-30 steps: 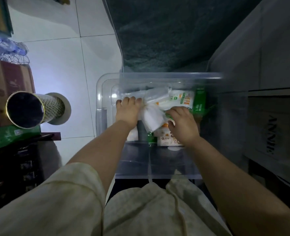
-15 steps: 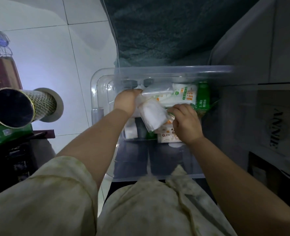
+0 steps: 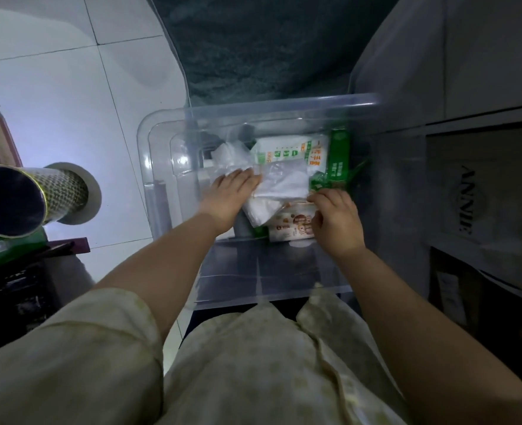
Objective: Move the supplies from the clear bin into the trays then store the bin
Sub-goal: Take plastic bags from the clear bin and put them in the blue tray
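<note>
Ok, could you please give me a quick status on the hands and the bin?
Left hand flat on the white packet. Right hand pinches its near corner. Clear bin holds several packs. Nothing in the way.

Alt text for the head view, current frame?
Two bare hands reach into a clear bin: the left hand presses flat on white packets, the right hand pinches their edge. A green box lies beyond them; a gold tube is at left.
</note>
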A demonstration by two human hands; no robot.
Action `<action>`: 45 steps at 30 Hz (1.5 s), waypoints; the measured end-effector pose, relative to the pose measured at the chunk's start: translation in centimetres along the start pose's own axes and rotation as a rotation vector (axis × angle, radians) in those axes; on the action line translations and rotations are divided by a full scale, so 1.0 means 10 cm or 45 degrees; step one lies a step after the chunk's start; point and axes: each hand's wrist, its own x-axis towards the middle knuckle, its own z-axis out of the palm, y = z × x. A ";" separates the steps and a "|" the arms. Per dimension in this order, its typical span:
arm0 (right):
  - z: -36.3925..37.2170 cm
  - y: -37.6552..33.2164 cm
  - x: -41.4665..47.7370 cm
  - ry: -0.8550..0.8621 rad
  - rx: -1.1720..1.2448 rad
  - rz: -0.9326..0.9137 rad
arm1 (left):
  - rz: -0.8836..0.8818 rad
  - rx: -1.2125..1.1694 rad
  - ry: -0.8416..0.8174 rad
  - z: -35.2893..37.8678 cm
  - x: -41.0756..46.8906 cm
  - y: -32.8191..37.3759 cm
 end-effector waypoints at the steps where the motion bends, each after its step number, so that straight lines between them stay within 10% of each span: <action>1: 0.03 0.02 -0.02 0.011 0.011 0.004 | -0.012 0.092 0.028 0.03 0.05 0.02; 27: -1.41 -0.27 -0.72 0.358 0.148 -0.035 | -0.037 0.194 0.407 -1.85 -0.85 1.63; 45: -1.31 -0.87 -2.90 0.898 0.119 0.784 | 0.852 0.114 0.378 -1.56 -1.49 2.75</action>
